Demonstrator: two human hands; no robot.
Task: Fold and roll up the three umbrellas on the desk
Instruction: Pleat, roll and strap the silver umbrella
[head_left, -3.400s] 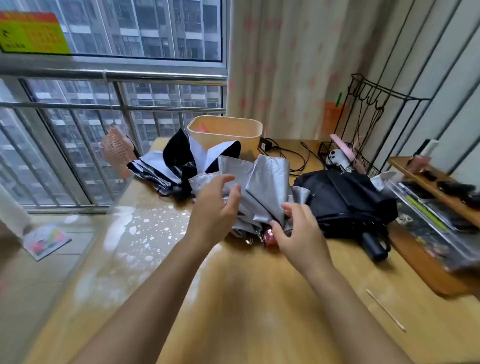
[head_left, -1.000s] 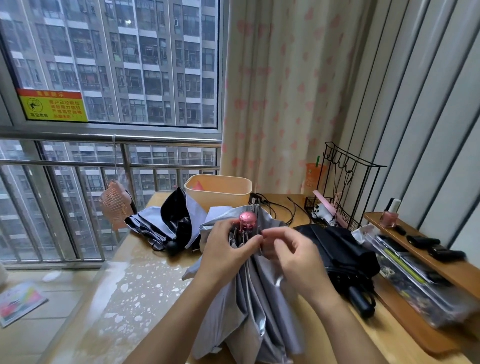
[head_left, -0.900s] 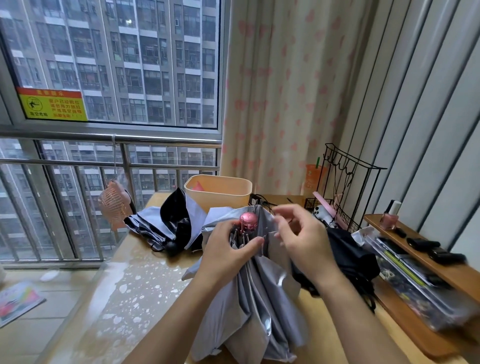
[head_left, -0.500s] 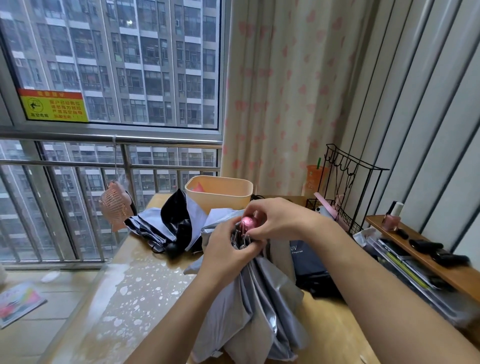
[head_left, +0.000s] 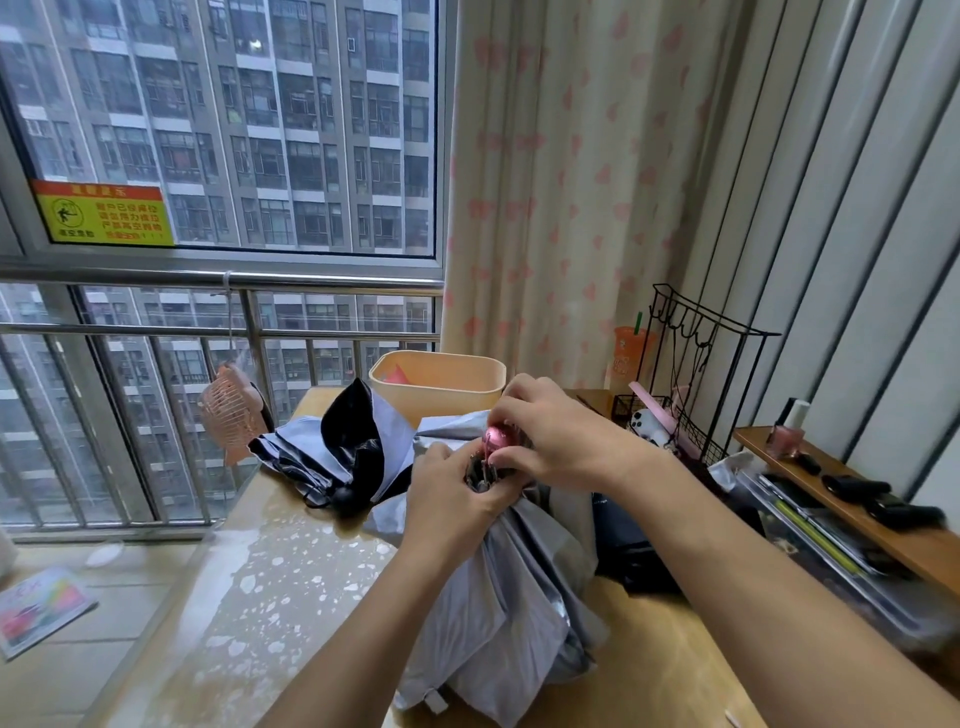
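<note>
Item: grey umbrella (head_left: 498, 613), in front of the bin (head_left: 447, 402) on your side, collapsed but unrolled. Position: it stands nearly upright over the desk (head_left: 654, 654), its long axis running from the pink knob (head_left: 496, 435) at the top, nearest the bin, down through the slack cloth that spills toward you. The knob end points up and slightly away from you. Grip: your left hand (head_left: 452, 504) is clamped round the neck just under the knob, bunching the rib tips (head_left: 480, 475) together. Your right hand (head_left: 556, 441) is curled over the knob and pinches at it. Whether it also holds a strap or a fold of cloth cannot be told. Companions: lilac umbrella (head_left: 311, 457) lies left of the bin and black umbrella (head_left: 623, 535) right of it, under your right forearm; both look unrolled. Hazards, as judged: loosen your left hand and the rib tips are likely to spring apart, undoing the gather. Cloth now hangs in uneven pleats, so rolling it as it lies would probably give a lumpy bundle that no strap closes. Fingertips near the metal tips could get nipped. If the umbrella tips sideways, it could drag its cloth onto the lilac umbrella.
</note>
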